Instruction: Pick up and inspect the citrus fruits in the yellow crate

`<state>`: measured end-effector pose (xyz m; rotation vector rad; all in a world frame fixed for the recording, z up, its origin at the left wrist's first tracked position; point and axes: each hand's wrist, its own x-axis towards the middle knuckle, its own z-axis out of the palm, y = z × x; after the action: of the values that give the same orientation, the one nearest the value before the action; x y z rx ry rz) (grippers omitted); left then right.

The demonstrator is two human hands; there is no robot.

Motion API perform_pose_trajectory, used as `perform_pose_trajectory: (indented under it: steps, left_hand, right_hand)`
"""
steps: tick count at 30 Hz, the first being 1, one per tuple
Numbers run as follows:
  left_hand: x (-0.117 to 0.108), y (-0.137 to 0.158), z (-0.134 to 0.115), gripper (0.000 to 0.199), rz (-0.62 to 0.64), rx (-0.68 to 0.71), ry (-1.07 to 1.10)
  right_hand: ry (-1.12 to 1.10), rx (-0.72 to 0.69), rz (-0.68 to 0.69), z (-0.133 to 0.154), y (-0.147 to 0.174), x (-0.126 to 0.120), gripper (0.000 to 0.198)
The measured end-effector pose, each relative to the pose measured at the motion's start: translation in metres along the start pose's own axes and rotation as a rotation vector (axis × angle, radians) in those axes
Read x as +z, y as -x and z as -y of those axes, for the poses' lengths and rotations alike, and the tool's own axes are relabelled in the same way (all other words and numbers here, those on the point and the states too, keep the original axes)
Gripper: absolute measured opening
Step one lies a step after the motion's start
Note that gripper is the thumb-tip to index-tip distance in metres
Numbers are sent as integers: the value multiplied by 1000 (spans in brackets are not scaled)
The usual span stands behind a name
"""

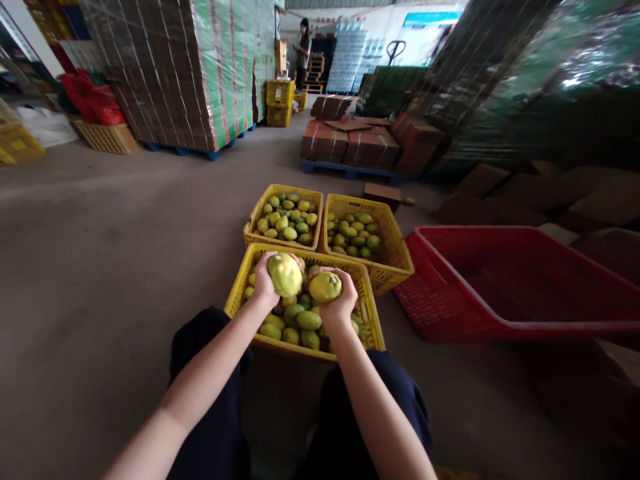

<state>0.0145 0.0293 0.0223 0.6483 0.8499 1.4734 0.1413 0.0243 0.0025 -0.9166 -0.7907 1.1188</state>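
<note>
Both my hands are raised over a yellow crate (371, 313) between my knees, which is filled with green and yellow lemons (309, 321). My left hand (264, 283) is wrapped round a large, bumpy yellow lemon (285, 275). Close beside it, my right hand (345, 297) grips a smaller yellow-green lemon (325, 287), its stem end facing me. The two held fruits are apart. Just beyond stand two more yellow crates, the left one (249, 230) and the right one (397, 250), both holding lemons.
A large red basket (430, 293) stands to the right. Flattened cardboard (370, 143) lies on a blue pallet ahead. Tall wrapped stacks (200, 73) rise at the left and right. A person (303, 53) stands far back near stacked yellow crates (279, 100).
</note>
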Motion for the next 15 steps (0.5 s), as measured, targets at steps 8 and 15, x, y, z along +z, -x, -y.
perform_pose_trajectory:
  steps: [8, 15]
  left_hand:
    - [-6, -9, -3, 38, -230, -468, 405]
    - [-6, -7, -7, 57, -203, -383, 343]
  right_hand:
    - [-225, 607, 120, -9, -17, -5, 50]
    - [-375, 655, 120, 9, -17, -1, 39]
